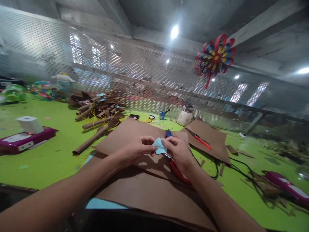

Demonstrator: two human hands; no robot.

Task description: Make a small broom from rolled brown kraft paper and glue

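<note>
A small piece of light blue paper [160,146] is pinched between my two hands, above brown sheets. My left hand [142,145] grips its left edge with thumb and fingertips. My right hand [180,151] has hold of the right edge in the same way. Just beneath the right hand lie scissors [178,172] with red handles, partly covered by that hand. Behind the hands a small dark blue object [168,132] pokes up; its lower part is hidden. Stacked brown paper [145,188] spreads under both hands, with light blue sheet edges [103,204] showing below it.
Rolled brown paper tubes [94,138] with yellow strands are heaped at the left. A second pair of scissors [202,141] rests on brown paper [212,149] at the right. A white jar [185,116] stands farther back. Purple devices [26,140] flank the green table [55,170]; black cable runs at the right.
</note>
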